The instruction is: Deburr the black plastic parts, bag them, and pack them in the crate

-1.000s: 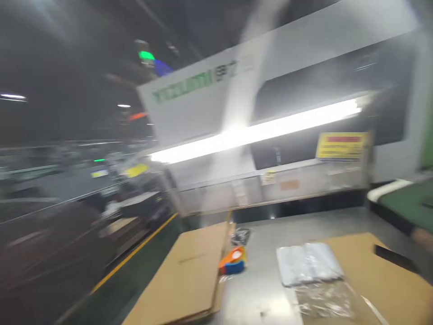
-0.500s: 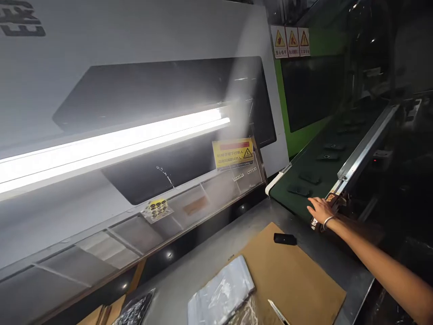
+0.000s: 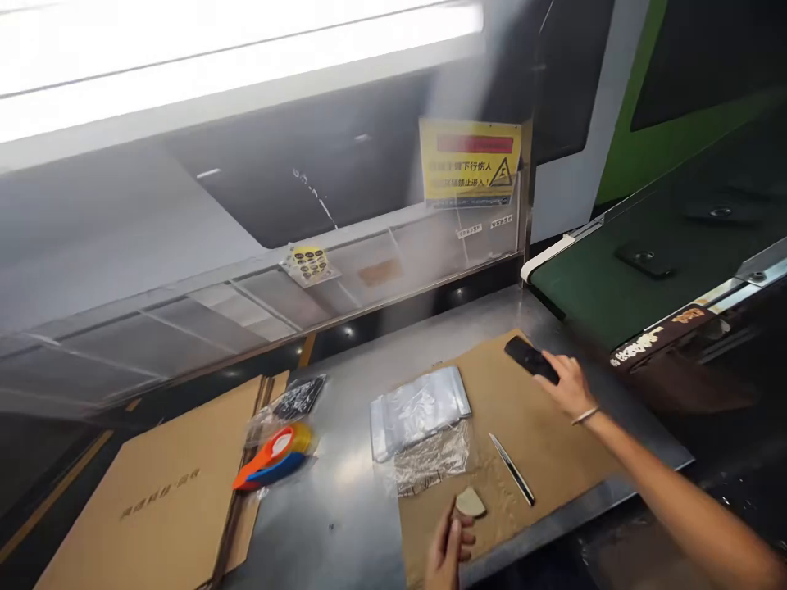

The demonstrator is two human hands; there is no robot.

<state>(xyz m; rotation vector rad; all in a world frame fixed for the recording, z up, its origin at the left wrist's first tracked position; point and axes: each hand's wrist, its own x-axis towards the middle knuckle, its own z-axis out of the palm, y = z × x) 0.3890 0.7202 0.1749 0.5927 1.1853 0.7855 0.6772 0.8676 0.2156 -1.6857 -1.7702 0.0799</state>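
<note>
My right hand is at the right end of a flat black plastic part, with thumb and fingers closed on its edges. The part is over the far corner of a brown cardboard sheet. At the bottom, my left hand has curled fingers around the lower edge of a small pale beige piece, whose kind I cannot make out. A utility knife lies on the cardboard between my hands. Left of it is a stack of clear plastic bags.
A green conveyor belt carries black parts at right. An orange and blue tape dispenser is on the metal table, beside flat cardboard boxes. A clear barrier with a yellow warning sign runs along the back.
My right hand has moved left from the conveyor's edge to the black part on the cardboard. My left hand has come into view. The view has tilted down.
</note>
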